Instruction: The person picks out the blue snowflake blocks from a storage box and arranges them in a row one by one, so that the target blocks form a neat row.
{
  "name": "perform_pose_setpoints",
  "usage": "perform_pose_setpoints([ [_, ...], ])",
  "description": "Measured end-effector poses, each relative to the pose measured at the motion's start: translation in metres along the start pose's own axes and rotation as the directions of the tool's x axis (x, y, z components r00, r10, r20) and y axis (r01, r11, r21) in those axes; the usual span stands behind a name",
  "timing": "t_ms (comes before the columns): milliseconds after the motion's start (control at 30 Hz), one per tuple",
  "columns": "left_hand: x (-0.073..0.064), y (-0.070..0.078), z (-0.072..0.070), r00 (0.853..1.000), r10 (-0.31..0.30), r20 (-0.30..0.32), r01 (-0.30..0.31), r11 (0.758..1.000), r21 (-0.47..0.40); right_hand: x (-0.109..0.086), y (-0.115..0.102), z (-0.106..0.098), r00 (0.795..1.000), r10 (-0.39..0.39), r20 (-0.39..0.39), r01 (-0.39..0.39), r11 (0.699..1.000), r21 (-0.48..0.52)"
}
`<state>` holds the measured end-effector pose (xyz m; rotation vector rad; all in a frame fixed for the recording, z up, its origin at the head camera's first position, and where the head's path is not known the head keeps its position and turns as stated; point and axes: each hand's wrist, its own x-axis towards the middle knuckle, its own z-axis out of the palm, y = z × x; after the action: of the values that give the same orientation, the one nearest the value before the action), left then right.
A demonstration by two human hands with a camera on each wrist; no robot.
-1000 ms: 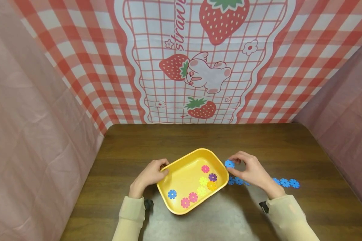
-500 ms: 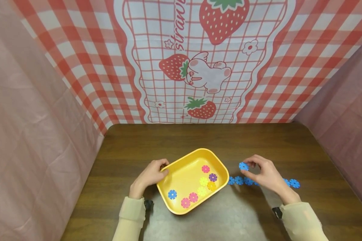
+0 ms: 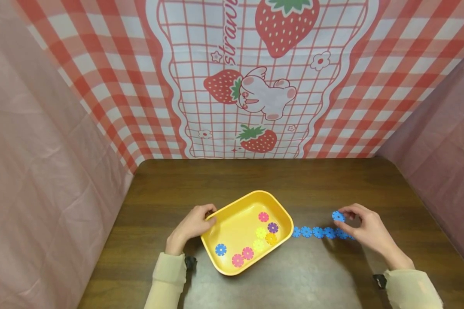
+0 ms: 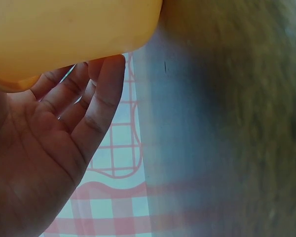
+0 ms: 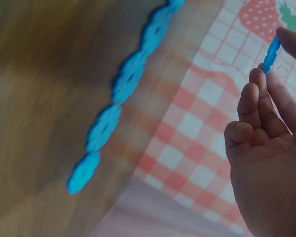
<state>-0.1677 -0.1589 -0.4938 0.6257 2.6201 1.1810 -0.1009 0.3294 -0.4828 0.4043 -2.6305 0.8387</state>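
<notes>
In the head view, my left hand grips the left rim of a yellow tray, its thumb over the edge. The left wrist view shows fingers against the tray's outer wall. A notched blue snowflake disc is pinched between the thumb and fingers of my right hand, above the table. The right wrist view shows that disc edge-on. Below it, a row of linked blue discs lies on the table, its right part hidden by the right hand.
Inside the tray are a blue disc, several pink discs, two yellow discs, an orange disc and a purple disc. A checked strawberry cloth hangs behind the wooden table.
My right hand has moved right along the row, from beside the tray's right edge, with the blue disc pinched in it. My left hand and the tray have stayed in place.
</notes>
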Motion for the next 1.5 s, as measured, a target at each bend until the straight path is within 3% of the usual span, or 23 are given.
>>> perform_pose_setpoints([
  [367, 0.000, 0.001, 0.000, 1.000, 0.001, -0.001, -0.001, 1.000, 0.004, -0.020, 0.030, -0.017, 0.993, 0.109, -0.042, -0.110, 0.994, -0.017],
  [1000, -0.001, 0.003, 0.000, 1.000, -0.017, 0.000, 0.017, 1.000, 0.001, -0.053, 0.065, -0.048, 0.955, 0.293, -0.044, -0.296, 0.954, -0.057],
  [1267, -0.001, 0.003, 0.001, 1.000, -0.022, -0.004, 0.022, 1.000, 0.004, -0.065, 0.083, -0.055, 0.936, 0.346, -0.060, -0.350, 0.933, -0.086],
  [1500, -0.001, 0.003, 0.001, 0.999, -0.035, 0.000, 0.035, 0.999, 0.001, -0.072, 0.094, -0.058, 0.934, 0.355, -0.029, -0.356, 0.926, -0.124],
])
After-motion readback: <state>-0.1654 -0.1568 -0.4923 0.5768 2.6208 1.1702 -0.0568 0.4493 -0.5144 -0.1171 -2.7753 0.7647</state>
